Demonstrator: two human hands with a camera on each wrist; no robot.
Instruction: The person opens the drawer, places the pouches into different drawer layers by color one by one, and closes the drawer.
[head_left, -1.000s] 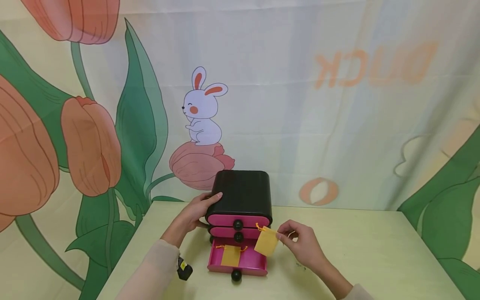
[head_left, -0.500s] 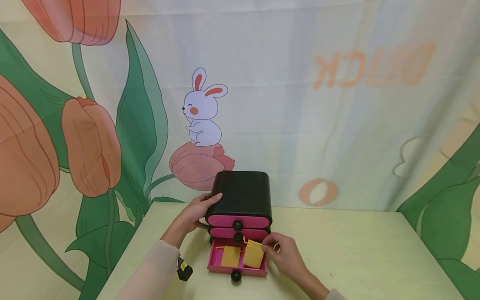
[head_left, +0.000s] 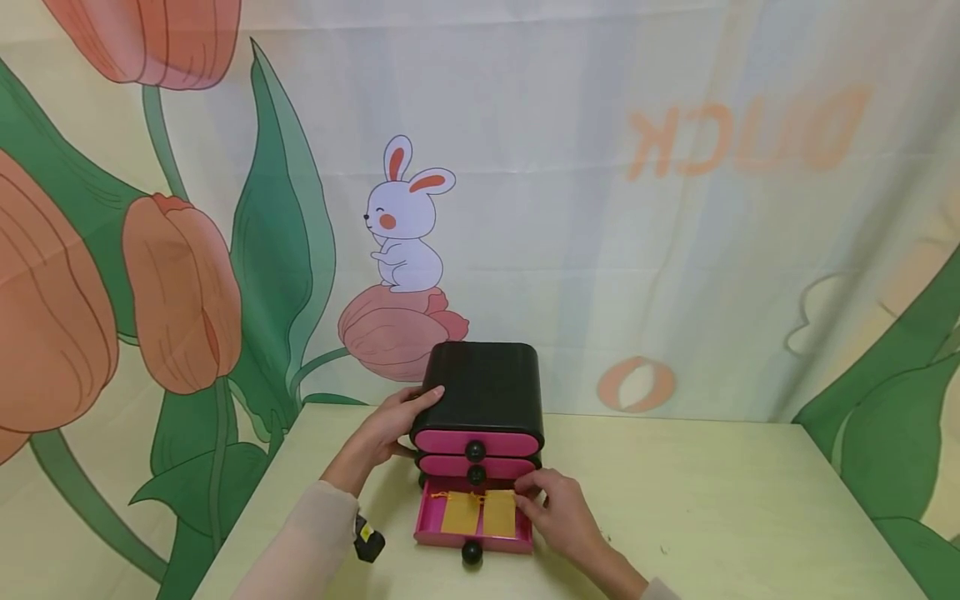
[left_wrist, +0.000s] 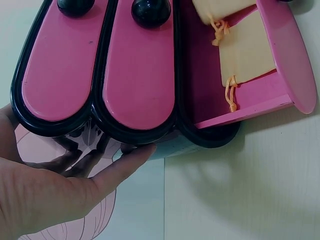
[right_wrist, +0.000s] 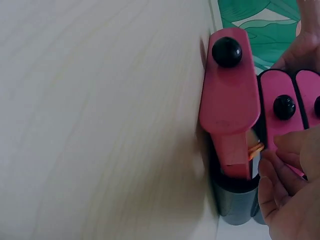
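A small black drawer cabinet [head_left: 486, 379] with pink fronts stands on the table. Its lowest drawer [head_left: 474, 543] is pulled out; the two upper ones are closed. Inside lie two yellow drawstring pouches side by side: a left one [head_left: 460, 512] and a right one [head_left: 498, 513]. My left hand [head_left: 386, 425] holds the cabinet's left side, thumb on top and fingers along the side. At the drawer's right edge, my right hand [head_left: 561, 510] pinches the right pouch by its upper corner. Orange cord [right_wrist: 256, 149] shows by these fingertips in the right wrist view.
A black object with a yellow label [head_left: 368, 540] lies on the table near the left sleeve. Behind the table [head_left: 712, 500] hangs a curtain [head_left: 562, 208] printed with tulips and a rabbit. Black round knobs [head_left: 472, 552] stick out from the drawer fronts.
My right hand has moved left and down, bringing the right pouch from beside the cabinet into the open drawer, where it now lies beside the other pouch. My left hand stays put.
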